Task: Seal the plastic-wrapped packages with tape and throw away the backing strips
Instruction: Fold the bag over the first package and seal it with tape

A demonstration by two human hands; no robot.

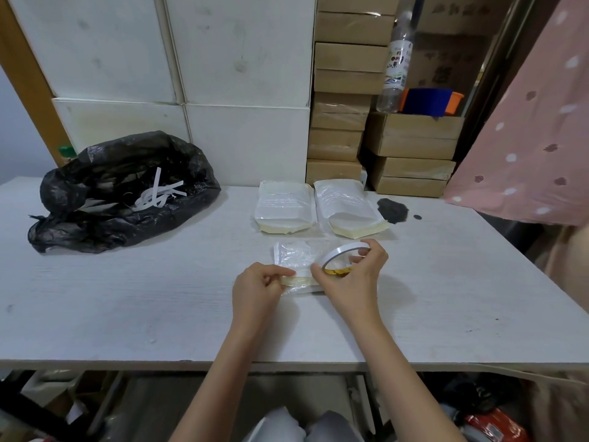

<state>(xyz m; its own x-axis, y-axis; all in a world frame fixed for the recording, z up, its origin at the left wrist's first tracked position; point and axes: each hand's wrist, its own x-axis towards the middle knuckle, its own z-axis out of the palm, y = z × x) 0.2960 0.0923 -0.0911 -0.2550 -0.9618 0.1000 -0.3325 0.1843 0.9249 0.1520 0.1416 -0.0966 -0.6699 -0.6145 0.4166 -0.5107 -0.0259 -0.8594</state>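
A plastic-wrapped package [294, 255] lies flat at the middle of the white table [127, 298]. My left hand [256, 287] pinches its near left edge, where a strip of tape runs along it. My right hand [353, 275] grips a thin white roll of tape [344, 253] held on edge over the package's right end, thumb against the strip. Two more wrapped packages [285, 205] [347, 207] lie side by side just behind. A black rubbish bag [121, 193] with several white backing strips [159, 194] inside stands open at the far left.
Stacked cardboard boxes [344, 100] and a clear bottle [395, 59] stand behind the table at the right. White panels line the back wall. A pink dotted cloth [526, 132] hangs at the right edge. A dark stain [392, 210] marks the table near the packages.
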